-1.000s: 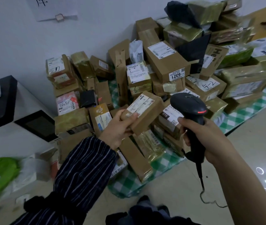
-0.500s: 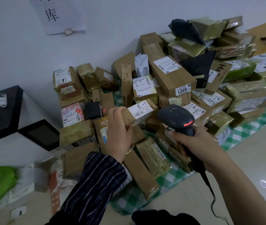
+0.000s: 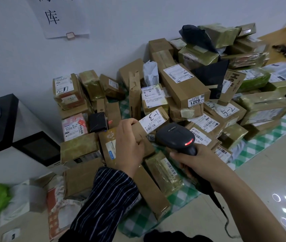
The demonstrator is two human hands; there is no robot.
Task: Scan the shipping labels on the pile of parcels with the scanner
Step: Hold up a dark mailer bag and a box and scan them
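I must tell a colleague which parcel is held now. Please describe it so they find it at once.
Find the parcel pile on the green checked cloth. At its front, the left hand grips a brown carton beside the black scanner. Only its label carries handwritten "1-3".

1 scanner (image 3: 175,137), 1 left hand (image 3: 130,145), 1 right hand (image 3: 197,162), parcels (image 3: 184,84) several doz approx, 1 wall sign (image 3: 56,16)

The scanner (image 3: 177,137) sits just right of the held parcel (image 3: 149,126), before the parcel pile (image 3: 182,88).
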